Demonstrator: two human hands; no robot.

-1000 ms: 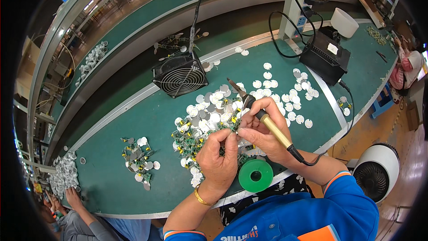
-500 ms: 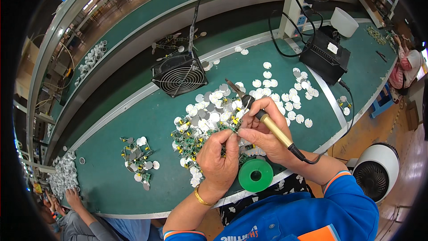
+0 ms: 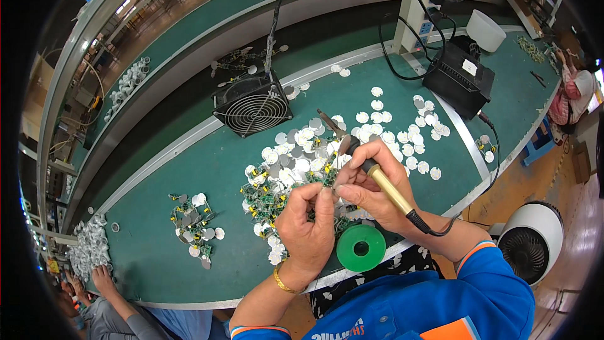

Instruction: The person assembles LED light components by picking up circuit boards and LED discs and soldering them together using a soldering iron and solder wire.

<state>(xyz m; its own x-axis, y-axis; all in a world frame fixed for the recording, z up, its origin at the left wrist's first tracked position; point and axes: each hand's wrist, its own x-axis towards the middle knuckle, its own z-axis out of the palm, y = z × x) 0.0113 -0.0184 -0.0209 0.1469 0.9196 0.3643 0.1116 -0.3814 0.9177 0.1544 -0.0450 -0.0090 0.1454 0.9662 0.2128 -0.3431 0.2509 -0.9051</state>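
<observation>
My left hand (image 3: 307, 221) is closed in a pinch on a small green circuit board (image 3: 329, 176), partly hidden by the fingertips. My right hand (image 3: 375, 190) grips a soldering iron (image 3: 392, 190) with a gold-coloured handle, its tip pointing up and away to the left. Its thumb and fingertips meet close to the left fingertips at the board. A thin disc (image 3: 344, 145), seen nearly edge-on, stands just above the right fingers. Behind both hands lies a heap of circuit boards (image 3: 264, 198) mixed with white and grey discs (image 3: 303, 165). A green spool (image 3: 361, 247) sits below the right hand.
A black fan (image 3: 255, 112) stands behind the heap. At the right are a black box (image 3: 460, 79) with a cable and a power strip (image 3: 423, 9). A smaller board pile (image 3: 195, 226) lies left. Another person's hand (image 3: 104, 279) is by white parts (image 3: 90, 245).
Both hands shift very slightly left, and the thin disc above the right fingers has turned into clearer view. The soldering iron stays in my right hand.
</observation>
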